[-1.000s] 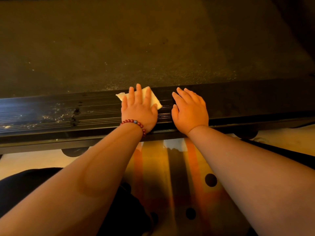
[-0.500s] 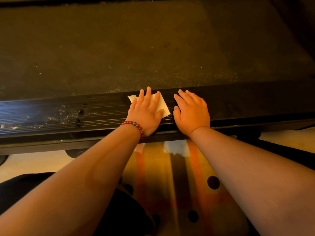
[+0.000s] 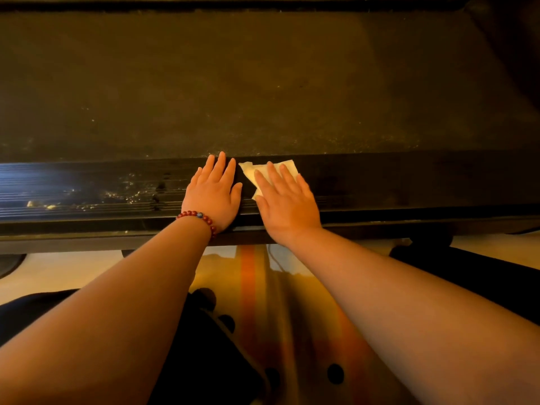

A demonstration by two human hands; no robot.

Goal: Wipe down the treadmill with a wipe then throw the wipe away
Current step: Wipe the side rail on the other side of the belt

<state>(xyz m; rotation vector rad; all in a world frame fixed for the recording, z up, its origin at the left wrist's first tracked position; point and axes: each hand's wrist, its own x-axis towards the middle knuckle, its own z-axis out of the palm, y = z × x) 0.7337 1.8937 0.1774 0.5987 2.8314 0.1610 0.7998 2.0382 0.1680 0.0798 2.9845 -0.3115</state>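
The treadmill lies across the view, its dark belt (image 3: pixel 263 83) beyond a ribbed black side rail (image 3: pixel 394 182). A pale folded wipe (image 3: pixel 277 168) lies on that rail. My right hand (image 3: pixel 287 200) presses flat on the wipe with straight fingers, covering its near half. My left hand (image 3: pixel 213 194), with a red bead bracelet on the wrist, rests flat on the bare rail just left of the wipe, not touching it.
Crumbs and wet specks (image 3: pixel 125 194) sit on the rail to the left. Below the rail edge are a pale floor (image 3: pixel 58 267), a striped yellow and orange fabric with dark dots (image 3: pixel 263 302), and dark clothing (image 3: pixel 204 361) on my lap.
The wipe has passed from under my left hand to under my right hand. Both hands slid a little right along the rail; my left hand now lies on the bare rail.
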